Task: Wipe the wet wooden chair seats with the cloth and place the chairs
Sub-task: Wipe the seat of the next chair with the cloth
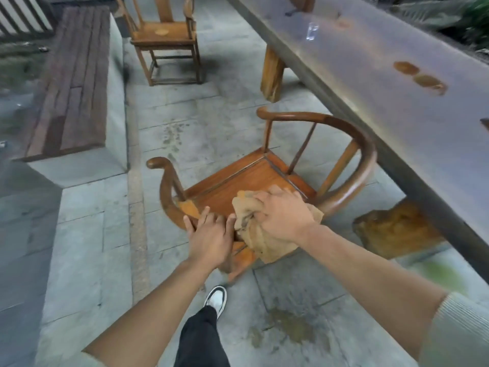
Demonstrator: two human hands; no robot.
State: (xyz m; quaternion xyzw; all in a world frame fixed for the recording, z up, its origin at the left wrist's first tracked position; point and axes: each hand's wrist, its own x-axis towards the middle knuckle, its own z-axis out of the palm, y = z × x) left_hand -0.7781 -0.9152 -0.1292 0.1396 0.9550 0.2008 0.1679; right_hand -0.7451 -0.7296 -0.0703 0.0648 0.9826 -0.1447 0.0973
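A wooden armchair (pixel 232 181) with a curved horseshoe back rail stands on the stone floor beside the long table. Its orange-brown seat faces me. My right hand (pixel 283 215) grips a crumpled tan cloth (pixel 260 234) on the seat's near right corner. My left hand (pixel 209 237) rests flat, fingers spread, on the seat's front edge next to the left armrest. A second wooden chair (pixel 165 35) stands farther off at the top, with a pale patch on its seat.
A long dark wooden table (pixel 397 75) with thick stump legs (pixel 272 72) runs along the right. A small clear object (pixel 312 30) lies on it. A dark plank bench (pixel 71 80) on a stone ledge lies left. My shoe (pixel 217 299) stands on damp-stained paving.
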